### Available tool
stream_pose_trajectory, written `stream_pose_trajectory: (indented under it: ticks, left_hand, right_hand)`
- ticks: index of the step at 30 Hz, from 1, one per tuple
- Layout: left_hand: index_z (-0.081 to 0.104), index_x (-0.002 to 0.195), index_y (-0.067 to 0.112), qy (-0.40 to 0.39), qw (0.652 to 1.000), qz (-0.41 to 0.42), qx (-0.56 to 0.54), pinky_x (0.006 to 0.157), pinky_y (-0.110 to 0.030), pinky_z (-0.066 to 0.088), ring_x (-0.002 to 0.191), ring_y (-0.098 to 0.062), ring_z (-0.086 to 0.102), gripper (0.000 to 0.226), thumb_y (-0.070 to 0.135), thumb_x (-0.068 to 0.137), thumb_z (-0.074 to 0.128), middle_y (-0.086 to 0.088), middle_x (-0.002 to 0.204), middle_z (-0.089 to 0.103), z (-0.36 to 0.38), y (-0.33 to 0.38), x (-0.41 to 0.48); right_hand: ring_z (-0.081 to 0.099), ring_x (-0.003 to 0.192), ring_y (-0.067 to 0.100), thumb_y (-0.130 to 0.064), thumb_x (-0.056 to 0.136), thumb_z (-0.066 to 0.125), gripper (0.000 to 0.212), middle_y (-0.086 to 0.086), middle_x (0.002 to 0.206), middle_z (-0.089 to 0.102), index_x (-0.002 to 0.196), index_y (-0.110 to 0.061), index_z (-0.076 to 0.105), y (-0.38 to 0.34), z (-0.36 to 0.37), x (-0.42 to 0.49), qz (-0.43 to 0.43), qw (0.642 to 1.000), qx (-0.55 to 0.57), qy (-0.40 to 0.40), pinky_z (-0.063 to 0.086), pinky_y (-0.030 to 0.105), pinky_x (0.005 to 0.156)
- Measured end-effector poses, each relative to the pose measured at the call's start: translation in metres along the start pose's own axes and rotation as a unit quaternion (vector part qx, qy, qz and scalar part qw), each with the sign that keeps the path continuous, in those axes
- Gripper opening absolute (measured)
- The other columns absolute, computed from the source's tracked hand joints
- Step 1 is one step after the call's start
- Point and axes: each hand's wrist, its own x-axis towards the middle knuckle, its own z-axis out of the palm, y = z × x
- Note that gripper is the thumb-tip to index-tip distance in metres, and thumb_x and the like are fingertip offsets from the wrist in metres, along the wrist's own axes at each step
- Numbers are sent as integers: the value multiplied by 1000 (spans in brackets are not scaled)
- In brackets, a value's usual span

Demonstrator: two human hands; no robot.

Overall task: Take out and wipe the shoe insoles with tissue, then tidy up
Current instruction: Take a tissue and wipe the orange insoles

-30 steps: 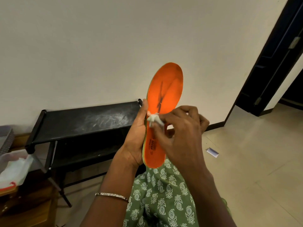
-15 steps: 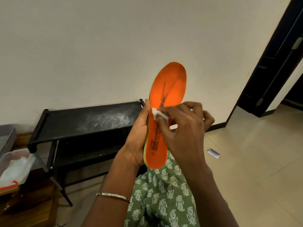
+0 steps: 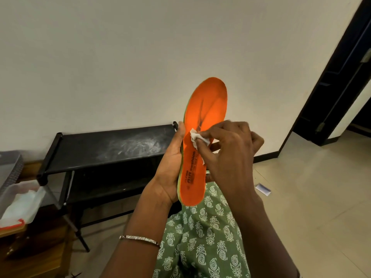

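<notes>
An orange insole [image 3: 207,109] with a green edge and black print stands upright in front of me, toe end up. My left hand [image 3: 170,167] grips its lower half from the left side, thumb along the edge. My right hand [image 3: 228,155] pinches a small crumpled white tissue [image 3: 195,138] and presses it against the middle of the insole's orange face. Dark smudges mark the insole above the tissue. No shoe is visible.
A black shoe rack [image 3: 104,149] with a dusty top stands against the wall to the left. A clear plastic box [image 3: 19,205] holding white tissue sits at far left on wooden furniture. A small white scrap [image 3: 263,189] lies on the tiled floor; a dark door [image 3: 337,77] stands right.
My right hand has slid the tissue up the insole from near the printed heel part toward the middle. The insole has tilted slightly to the right.
</notes>
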Motion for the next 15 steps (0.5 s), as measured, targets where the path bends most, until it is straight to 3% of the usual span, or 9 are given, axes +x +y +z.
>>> stream_pose_trajectory:
  ticks: [4,9,11,13,15]
  left_hand:
    - [55,142,10,28,999,2,16,114,-47,40,130,-31,53,78,70,96,37,-19,145,53,-8,0,5]
    - [55,141,9,36,999,1,28,116,-49,37,131,-33,52,77,69,95,40,-20,143,54,-6,-4,8]
    - [55,141,10,43,998,5,39,109,-48,44,127,-32,57,74,67,96,40,-18,137,59,-4,-6,9]
    - [61,135,12,38,998,10,42,88,-42,57,110,-28,69,69,65,97,39,-15,123,69,0,-5,6]
    - [65,128,12,20,999,3,35,74,-38,61,95,-25,73,68,66,97,38,-12,111,73,2,-4,3]
  right_hand:
    - [54,96,15,-43,83,68,14,-14,83,64,79,-30,73,-8,-3,-29,-7,1000,5,-5,31,43,85]
    - [53,96,14,-46,81,66,15,-15,77,63,75,-32,70,-3,-3,-29,9,1000,-8,-5,28,42,85]
    - [53,97,13,-46,83,68,14,-15,78,64,79,-33,69,1,-1,-16,22,1000,-2,15,24,39,85]
    - [54,99,13,-46,85,69,13,-15,83,67,88,-33,67,2,1,-5,40,999,5,26,23,37,87]
    - [54,100,12,-45,87,68,15,-15,86,67,94,-33,63,1,4,-1,57,998,8,22,24,38,88]
